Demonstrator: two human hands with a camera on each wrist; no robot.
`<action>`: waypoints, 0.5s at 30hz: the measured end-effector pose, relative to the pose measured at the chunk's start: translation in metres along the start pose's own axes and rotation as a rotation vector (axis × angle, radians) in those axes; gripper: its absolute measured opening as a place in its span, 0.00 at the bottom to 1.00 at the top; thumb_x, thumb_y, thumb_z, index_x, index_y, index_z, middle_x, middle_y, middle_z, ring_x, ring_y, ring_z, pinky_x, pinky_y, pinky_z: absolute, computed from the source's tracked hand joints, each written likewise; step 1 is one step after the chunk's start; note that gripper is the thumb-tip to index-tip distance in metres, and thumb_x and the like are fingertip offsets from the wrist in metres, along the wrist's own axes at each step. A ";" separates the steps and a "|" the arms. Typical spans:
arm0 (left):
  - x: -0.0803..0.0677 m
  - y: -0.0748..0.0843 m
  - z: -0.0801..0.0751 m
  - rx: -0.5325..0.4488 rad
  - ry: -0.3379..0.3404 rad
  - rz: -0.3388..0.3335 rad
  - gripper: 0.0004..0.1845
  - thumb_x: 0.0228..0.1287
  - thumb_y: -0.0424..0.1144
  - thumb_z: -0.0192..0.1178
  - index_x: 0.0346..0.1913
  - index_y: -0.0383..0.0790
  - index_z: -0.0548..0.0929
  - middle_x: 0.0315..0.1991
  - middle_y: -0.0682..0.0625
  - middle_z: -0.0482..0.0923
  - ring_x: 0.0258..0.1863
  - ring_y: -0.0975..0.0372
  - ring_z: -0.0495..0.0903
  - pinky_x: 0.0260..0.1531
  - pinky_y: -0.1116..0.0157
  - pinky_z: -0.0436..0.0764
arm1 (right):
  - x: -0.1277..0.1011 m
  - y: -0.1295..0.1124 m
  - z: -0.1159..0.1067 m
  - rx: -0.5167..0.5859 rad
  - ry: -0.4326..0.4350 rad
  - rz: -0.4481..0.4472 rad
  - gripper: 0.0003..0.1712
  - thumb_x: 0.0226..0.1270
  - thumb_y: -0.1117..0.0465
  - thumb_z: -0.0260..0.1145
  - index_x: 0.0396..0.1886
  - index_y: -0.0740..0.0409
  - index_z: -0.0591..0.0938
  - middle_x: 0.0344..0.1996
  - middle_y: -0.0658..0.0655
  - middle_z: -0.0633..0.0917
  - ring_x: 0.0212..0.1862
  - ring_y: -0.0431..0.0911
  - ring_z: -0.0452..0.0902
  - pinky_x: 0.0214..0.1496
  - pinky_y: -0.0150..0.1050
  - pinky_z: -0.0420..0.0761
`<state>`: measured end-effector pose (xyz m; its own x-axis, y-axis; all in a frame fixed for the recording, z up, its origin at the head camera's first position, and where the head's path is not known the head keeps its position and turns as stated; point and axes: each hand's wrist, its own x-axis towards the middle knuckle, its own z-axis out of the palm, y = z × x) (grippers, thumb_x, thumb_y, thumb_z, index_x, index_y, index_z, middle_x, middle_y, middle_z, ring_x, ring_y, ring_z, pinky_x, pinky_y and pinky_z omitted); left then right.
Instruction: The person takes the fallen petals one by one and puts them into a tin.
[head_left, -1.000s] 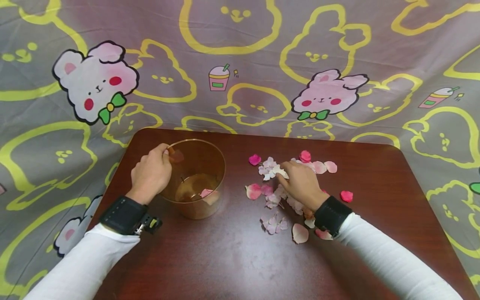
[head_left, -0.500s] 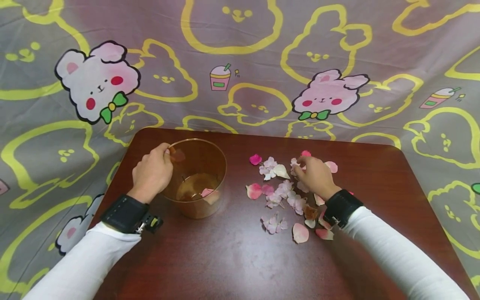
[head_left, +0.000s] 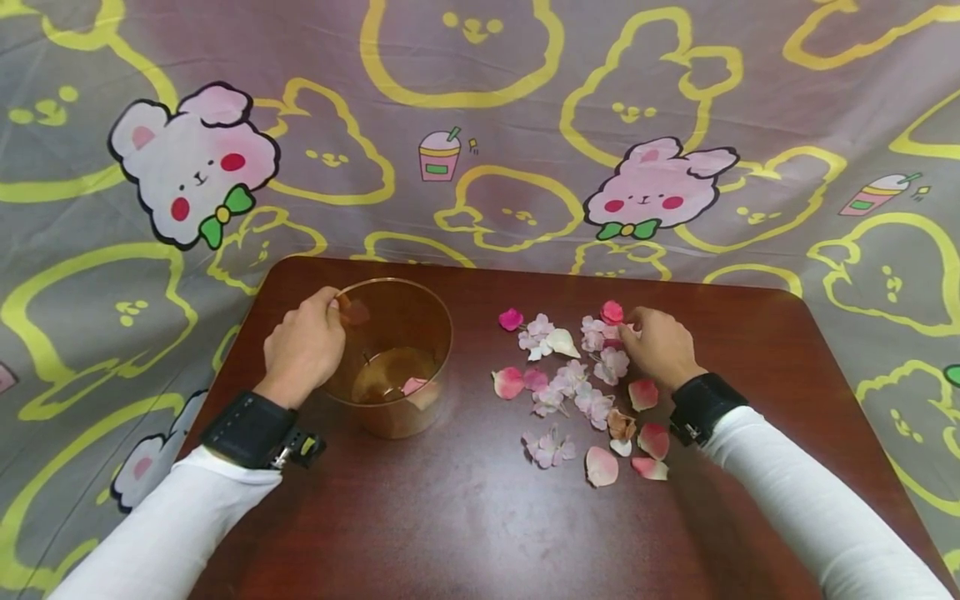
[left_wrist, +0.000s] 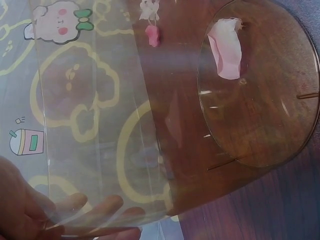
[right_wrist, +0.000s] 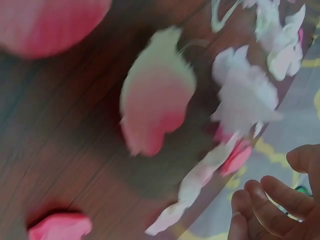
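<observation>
A clear amber cup stands on the left of the dark wooden table. My left hand grips its near-left rim, thumb inside. One pink petal lies on the cup's bottom, also plain in the left wrist view as the petal beyond my fingers. Loose pink and white petals are scattered right of the cup. My right hand rests at the pile's far right, fingertips by a red petal. In the right wrist view its fingers are loosely curled and hold nothing.
A grey cloth with yellow outlines and pink rabbits covers the wall and the surroundings behind the table. A dark pink petal lies apart at the back of the pile. Black wrist bands sit on both white sleeves.
My right hand has moved from the left of the petal pile to its back right, uncovering several petals near my wrist. The left hand and the cup have stayed still.
</observation>
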<state>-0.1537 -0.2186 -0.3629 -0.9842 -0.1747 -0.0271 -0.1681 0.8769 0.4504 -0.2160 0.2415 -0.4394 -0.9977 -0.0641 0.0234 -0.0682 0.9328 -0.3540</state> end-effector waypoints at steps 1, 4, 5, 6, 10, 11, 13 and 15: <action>0.000 0.000 0.000 -0.001 0.000 0.000 0.22 0.82 0.45 0.34 0.65 0.43 0.73 0.54 0.30 0.81 0.50 0.32 0.81 0.38 0.39 0.75 | 0.001 0.003 -0.001 0.001 0.005 0.007 0.21 0.73 0.52 0.59 0.53 0.63 0.83 0.46 0.66 0.87 0.44 0.61 0.83 0.41 0.57 0.81; 0.000 0.001 0.000 -0.002 0.001 -0.002 0.22 0.82 0.45 0.34 0.65 0.43 0.73 0.53 0.30 0.81 0.50 0.32 0.81 0.37 0.39 0.75 | 0.004 0.014 -0.003 -0.005 0.033 0.025 0.19 0.73 0.53 0.58 0.50 0.63 0.83 0.45 0.66 0.88 0.43 0.63 0.84 0.40 0.58 0.80; 0.000 0.001 0.000 -0.002 0.002 -0.002 0.22 0.82 0.45 0.34 0.65 0.43 0.73 0.53 0.30 0.81 0.50 0.32 0.81 0.37 0.39 0.75 | 0.005 0.017 -0.004 -0.008 0.043 0.032 0.19 0.74 0.54 0.58 0.49 0.64 0.83 0.44 0.67 0.88 0.43 0.64 0.84 0.40 0.59 0.80; 0.000 0.001 0.000 -0.003 0.002 -0.001 0.22 0.82 0.45 0.34 0.65 0.43 0.73 0.53 0.30 0.81 0.50 0.32 0.81 0.37 0.39 0.75 | 0.006 0.020 -0.005 -0.010 0.051 0.040 0.18 0.74 0.54 0.57 0.48 0.64 0.83 0.44 0.67 0.88 0.43 0.65 0.84 0.41 0.60 0.80; 0.000 0.001 0.000 -0.005 0.004 0.000 0.22 0.82 0.45 0.34 0.65 0.43 0.73 0.53 0.30 0.82 0.50 0.32 0.81 0.38 0.38 0.75 | 0.007 0.032 -0.008 -0.018 0.072 0.062 0.18 0.74 0.56 0.54 0.45 0.64 0.83 0.43 0.68 0.88 0.44 0.68 0.83 0.41 0.63 0.78; 0.000 0.001 0.000 -0.006 0.004 0.001 0.22 0.82 0.45 0.34 0.65 0.43 0.73 0.53 0.30 0.82 0.50 0.32 0.81 0.38 0.38 0.75 | 0.008 0.034 -0.008 -0.022 0.077 0.064 0.17 0.74 0.56 0.54 0.44 0.63 0.84 0.42 0.68 0.88 0.43 0.68 0.83 0.41 0.63 0.78; 0.001 0.001 0.000 -0.005 0.003 0.002 0.22 0.82 0.45 0.34 0.65 0.43 0.73 0.53 0.30 0.82 0.51 0.32 0.81 0.38 0.38 0.75 | 0.008 0.039 -0.009 -0.030 0.082 0.063 0.17 0.73 0.56 0.53 0.42 0.63 0.84 0.40 0.68 0.88 0.42 0.68 0.83 0.39 0.63 0.78; 0.001 0.001 0.000 -0.004 0.002 0.002 0.22 0.82 0.45 0.34 0.65 0.43 0.73 0.53 0.30 0.81 0.51 0.32 0.81 0.38 0.38 0.75 | 0.009 0.043 -0.009 -0.044 0.080 0.062 0.16 0.72 0.57 0.53 0.39 0.62 0.83 0.37 0.68 0.88 0.39 0.67 0.83 0.36 0.62 0.78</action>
<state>-0.1549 -0.2181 -0.3629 -0.9845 -0.1738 -0.0246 -0.1659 0.8756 0.4536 -0.2279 0.2847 -0.4457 -0.9968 0.0214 0.0773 -0.0042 0.9487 -0.3161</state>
